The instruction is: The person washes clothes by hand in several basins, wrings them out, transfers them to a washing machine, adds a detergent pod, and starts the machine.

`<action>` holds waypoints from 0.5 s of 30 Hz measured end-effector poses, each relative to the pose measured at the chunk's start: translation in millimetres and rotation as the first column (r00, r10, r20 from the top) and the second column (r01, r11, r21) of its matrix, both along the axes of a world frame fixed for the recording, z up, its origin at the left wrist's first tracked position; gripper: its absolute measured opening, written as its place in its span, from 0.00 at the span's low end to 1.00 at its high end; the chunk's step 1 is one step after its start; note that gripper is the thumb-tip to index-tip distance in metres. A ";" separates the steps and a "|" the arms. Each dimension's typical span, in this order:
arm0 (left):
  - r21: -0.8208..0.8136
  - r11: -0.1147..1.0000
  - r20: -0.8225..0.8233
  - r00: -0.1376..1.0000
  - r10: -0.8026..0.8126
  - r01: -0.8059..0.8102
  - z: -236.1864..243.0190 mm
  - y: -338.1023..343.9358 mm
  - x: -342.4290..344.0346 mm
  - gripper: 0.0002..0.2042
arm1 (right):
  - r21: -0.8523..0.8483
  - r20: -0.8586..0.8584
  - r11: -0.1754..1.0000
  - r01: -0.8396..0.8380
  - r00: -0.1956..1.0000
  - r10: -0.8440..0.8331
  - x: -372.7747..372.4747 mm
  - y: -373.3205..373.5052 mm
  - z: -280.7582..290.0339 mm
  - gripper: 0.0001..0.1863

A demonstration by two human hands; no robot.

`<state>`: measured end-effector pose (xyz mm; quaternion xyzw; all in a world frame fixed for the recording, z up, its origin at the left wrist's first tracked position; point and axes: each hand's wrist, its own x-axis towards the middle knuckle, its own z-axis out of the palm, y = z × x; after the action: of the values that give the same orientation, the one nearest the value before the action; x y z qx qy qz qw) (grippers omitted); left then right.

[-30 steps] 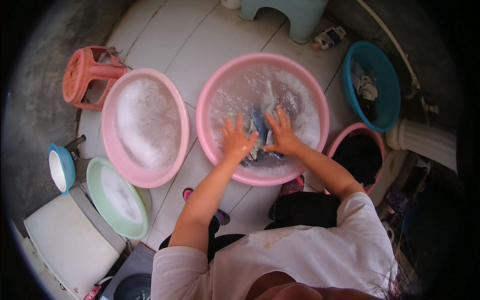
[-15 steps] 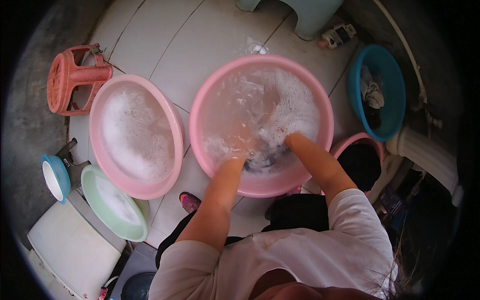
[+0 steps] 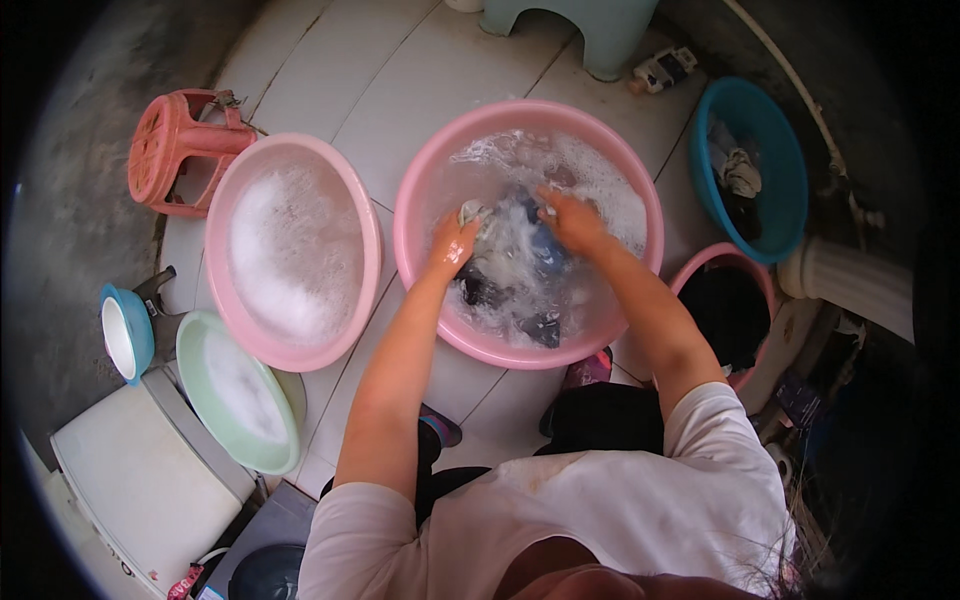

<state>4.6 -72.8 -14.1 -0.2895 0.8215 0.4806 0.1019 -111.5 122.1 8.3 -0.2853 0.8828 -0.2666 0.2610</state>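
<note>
Inside the big pink tub (image 3: 408, 215), the left hand (image 3: 452, 245) holds a pale cloth (image 3: 474, 211). The right hand (image 3: 578, 220) is by the blue cloth (image 3: 548, 250) in the tub; I can't tell its grip.

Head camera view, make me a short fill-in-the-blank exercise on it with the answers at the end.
The left hand and right hand are within a large round plastic basin coloured ____.
The coral-red plastic stool lies on its ____.
The round teal plastic basin is to the ____ of the large one.
The small round blue bowl is ____ on the inside.
Missing words: pink; side; right; white.
</note>
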 end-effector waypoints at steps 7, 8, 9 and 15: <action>-0.189 0.977 -0.043 0.993 -0.112 0.102 52.3 -2.2 15.5 0.31 | -0.109 -0.008 0.993 0.046 0.999 -0.047 -17.0 9.9 91.6 0.15; -0.216 0.957 -0.062 0.975 -0.212 0.194 64.4 2.9 11.8 0.34 | -0.282 0.008 0.956 0.084 0.996 -0.085 -17.7 9.7 105.7 0.14; -0.249 0.928 -0.078 0.949 -0.306 0.279 77.4 8.4 9.9 0.37 | -0.279 -0.005 0.957 0.082 0.996 -0.087 -16.9 7.5 122.2 0.14; -0.257 0.921 -0.377 0.847 -0.374 0.292 109.9 40.3 -6.9 0.45 | -0.855 0.452 0.293 0.428 0.892 0.016 -12.8 -26.9 252.1 0.18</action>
<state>-2.3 -32.5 95.8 -0.0404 0.9036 0.4258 -0.0228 -124.3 95.2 260.4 -0.2066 0.5226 -0.8090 0.1725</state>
